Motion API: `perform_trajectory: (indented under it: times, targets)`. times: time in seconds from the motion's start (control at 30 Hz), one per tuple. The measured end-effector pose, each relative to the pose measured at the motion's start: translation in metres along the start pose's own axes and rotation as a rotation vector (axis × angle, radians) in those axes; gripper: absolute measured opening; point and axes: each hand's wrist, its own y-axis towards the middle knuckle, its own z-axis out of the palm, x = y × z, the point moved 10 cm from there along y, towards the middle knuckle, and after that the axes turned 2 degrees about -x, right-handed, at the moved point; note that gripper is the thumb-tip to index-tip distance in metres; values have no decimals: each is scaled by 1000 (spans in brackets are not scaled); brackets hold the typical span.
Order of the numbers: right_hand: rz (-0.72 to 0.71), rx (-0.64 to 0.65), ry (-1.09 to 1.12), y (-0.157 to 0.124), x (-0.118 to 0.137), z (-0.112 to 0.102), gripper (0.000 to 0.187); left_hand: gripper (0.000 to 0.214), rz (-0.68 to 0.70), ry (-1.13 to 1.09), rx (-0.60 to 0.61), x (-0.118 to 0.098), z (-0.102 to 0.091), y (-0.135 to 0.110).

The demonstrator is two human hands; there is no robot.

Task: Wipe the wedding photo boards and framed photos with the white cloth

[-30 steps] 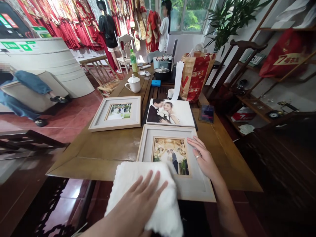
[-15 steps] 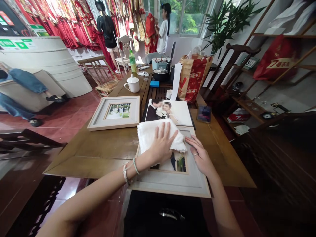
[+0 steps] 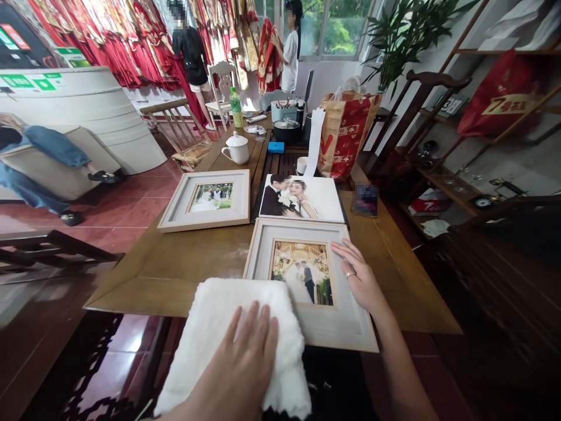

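A pale framed wedding photo [image 3: 307, 280] lies flat at the near edge of the wooden table [image 3: 193, 269]. My left hand [image 3: 245, 362] lies flat, fingers stretched out, on a white fluffy cloth [image 3: 219, 333] that covers the frame's near left corner and hangs over the table edge. My right hand [image 3: 357, 278] rests open on the frame's right side, fingers flat, a ring on one finger.
A second framed photo [image 3: 205, 199] and an unframed wedding print [image 3: 302, 199] lie further back. Behind them stand a white lidded cup [image 3: 236, 149], a green bottle [image 3: 236, 108], a dark pot [image 3: 287, 130] and a red paper bag [image 3: 346, 134]. Two people stand by red garments; chairs and shelves are at the right.
My left hand has drawn the cloth back from the top of the photo to the frame's near left corner. The right hand has stayed on the frame's right side.
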Motion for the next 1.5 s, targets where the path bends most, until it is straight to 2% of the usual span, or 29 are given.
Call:
perform_trajectory:
  times: [0.1, 0.23, 0.3, 0.4, 0.5, 0.6, 0.73, 0.87, 0.93, 1.0, 1.13, 1.27, 1.37, 1.43, 1.5]
  targets:
    - [-15, -8, 6, 0, 1, 0, 37, 88, 196, -64, -41, -25, 5, 19]
    - [-25, -25, 12, 2, 1, -1, 37, 82, 416, -162, -190, -62, -10, 40]
    - [-21, -28, 25, 2, 0, -1, 36, 77, 459, -198, -216, -73, -19, 46]
    - [-8, -16, 62, 3, -1, -1, 36, 70, 432, -186, -232, -78, -29, 57]
    - [-19, -8, 94, 2, -3, -1, 36, 69, 346, -89, -272, -72, -35, 77]
    - [-47, 7, 121, 1, -4, 1, 39, 73, 245, 26, -308, -57, -38, 103]
    - [-43, 36, 69, -1, -5, 5, 46, 72, 38, 131, -388, -20, -52, 134]
    - [-37, 87, -30, -2, -1, 11, 45, 69, -143, 140, -497, 22, -75, 154]
    - [-30, 96, -52, -1, 0, 12, 45, 73, -147, 131, -510, 34, -81, 162]
    - [-20, 75, -54, -1, -1, 10, 45, 76, -87, 126, -490, 36, -82, 168]
    - [4, 11, -33, -2, -4, 5, 44, 76, 73, 111, -405, 22, -73, 159]
    - [27, 23, -28, -4, -6, 6, 45, 76, 249, 34, -268, -7, -47, 121]
    - [19, 31, -31, -5, -5, 6, 46, 79, 355, -9, -249, -27, -33, 94]
    - [2, 33, -35, -5, -3, 5, 47, 81, 328, 25, -296, -28, -32, 93]
    - [-8, 34, -38, -4, -3, 5, 48, 79, 218, 82, -356, -16, -37, 106]
